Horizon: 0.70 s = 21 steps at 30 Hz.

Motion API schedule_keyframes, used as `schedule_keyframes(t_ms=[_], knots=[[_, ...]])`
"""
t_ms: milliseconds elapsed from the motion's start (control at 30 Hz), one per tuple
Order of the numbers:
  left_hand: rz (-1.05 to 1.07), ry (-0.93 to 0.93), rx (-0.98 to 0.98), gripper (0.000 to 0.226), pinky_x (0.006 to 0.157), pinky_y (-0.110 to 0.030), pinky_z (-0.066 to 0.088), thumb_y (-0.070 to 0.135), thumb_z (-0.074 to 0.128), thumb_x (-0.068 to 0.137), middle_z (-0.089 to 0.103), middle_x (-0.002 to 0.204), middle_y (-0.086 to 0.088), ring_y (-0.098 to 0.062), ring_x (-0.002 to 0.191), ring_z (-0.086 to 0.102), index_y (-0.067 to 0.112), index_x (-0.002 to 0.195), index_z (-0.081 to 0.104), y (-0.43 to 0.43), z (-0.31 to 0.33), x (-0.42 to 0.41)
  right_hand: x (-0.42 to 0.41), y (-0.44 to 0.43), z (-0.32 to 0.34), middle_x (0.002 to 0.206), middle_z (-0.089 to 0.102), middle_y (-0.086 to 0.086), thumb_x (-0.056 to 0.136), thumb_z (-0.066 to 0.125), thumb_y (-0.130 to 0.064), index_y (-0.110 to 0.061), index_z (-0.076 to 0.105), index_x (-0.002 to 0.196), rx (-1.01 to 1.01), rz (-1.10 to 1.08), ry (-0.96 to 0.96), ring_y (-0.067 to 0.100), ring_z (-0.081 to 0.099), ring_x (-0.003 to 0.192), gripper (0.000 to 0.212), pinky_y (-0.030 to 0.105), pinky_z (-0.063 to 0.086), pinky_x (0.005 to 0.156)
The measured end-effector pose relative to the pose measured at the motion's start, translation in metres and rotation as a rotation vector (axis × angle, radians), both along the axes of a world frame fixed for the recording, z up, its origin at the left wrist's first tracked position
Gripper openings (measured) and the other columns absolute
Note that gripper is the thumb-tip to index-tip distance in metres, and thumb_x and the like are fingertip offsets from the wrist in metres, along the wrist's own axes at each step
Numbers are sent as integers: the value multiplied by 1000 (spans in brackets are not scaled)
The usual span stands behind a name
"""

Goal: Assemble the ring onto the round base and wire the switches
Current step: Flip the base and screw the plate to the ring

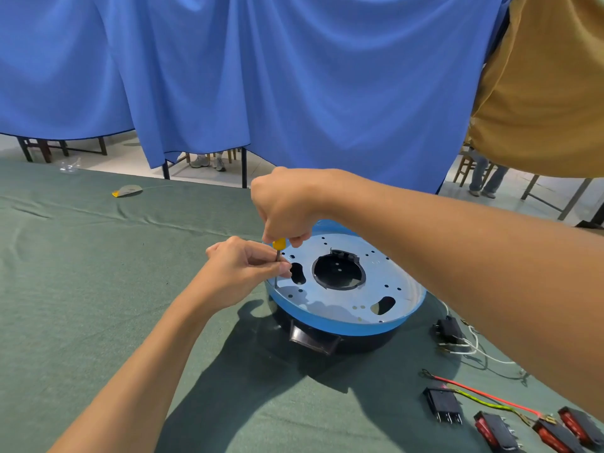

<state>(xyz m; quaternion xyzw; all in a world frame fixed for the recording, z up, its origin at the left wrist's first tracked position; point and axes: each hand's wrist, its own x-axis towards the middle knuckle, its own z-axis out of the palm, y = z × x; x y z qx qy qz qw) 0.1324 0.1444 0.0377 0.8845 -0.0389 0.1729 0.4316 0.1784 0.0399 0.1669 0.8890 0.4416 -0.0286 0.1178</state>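
The ring sits just below our right hand, which grips the screwdriver; our left hand pinches its shaft.

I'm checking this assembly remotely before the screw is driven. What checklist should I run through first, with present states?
1. Right hand holds the screwdriver by its yellow handle, from above: ok.
2. Left hand pinches the shaft, steadying it: ok.
3. Tip seated in a screw head: cannot tell, too small.
4. Metal plate sits flat within the blue ring: ok.
5. Rocker switches and red wire lie on the cloth, apart from the base: ok.
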Motion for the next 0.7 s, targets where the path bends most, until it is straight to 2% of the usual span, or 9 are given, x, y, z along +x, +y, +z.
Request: schedule_keyframes(t_ms=[67,133,167,233,300,433,500,600,700], knots=[[18,-1,2,22,108,-52,35,33,75,83,72,80,27,-3,101,63,54,76,73,-1,1,0,0,7,-1,39,58,-6,91,47,-8,-13,58,64,14,-89,50,9,58,41,29,12,41,39],[30,-2,13,23,108,-52,34,33,75,83,70,80,31,-1,102,63,55,76,71,-3,1,0,-1,9,0,42,60,-6,89,42,-5,-13,61,67,3,-143,77,6,50,34,30,8,34,33],[26,-1,19,26,108,-53,33,32,74,84,70,80,32,0,102,62,56,75,71,-3,1,0,0,9,1,48,64,-4,92,42,-6,-11,63,73,-1,-159,96,6,52,37,29,9,38,35],[16,0,24,29,108,-52,34,31,73,85,69,80,34,3,101,61,57,72,70,-4,1,0,1,3,5,60,70,1,99,45,-16,-6,64,83,12,-201,168,10,62,48,26,16,52,51],[19,-2,29,29,108,-51,33,31,73,86,68,79,35,7,101,60,57,73,70,-4,0,1,-1,-4,8,56,68,0,96,56,-30,-8,61,77,-4,-148,130,13,67,50,29,24,57,54],[22,3,24,29,110,-49,30,30,72,86,66,78,39,10,103,57,56,74,70,-4,-1,0,-6,-9,9,57,62,-2,85,72,-26,-16,64,77,-71,70,-93,13,67,54,15,17,43,41],[17,11,10,26,109,-50,31,31,73,85,67,80,37,4,106,58,55,75,71,-3,0,0,-6,-7,5,49,58,-3,85,70,-22,-16,54,63,-51,84,-102,13,62,50,28,18,39,40],[7,15,-5,19,107,-51,34,32,74,84,73,83,23,-6,104,62,51,79,72,-3,1,0,-3,-3,-1,48,61,-4,86,62,-16,-10,57,58,-17,17,-46,15,58,53,29,19,37,42],[5,5,17,20,106,-53,35,35,74,83,75,83,15,-10,100,64,54,79,72,-4,2,0,5,-2,0,61,65,5,91,54,-9,-3,63,75,50,-194,160,18,47,52,19,19,35,42]])
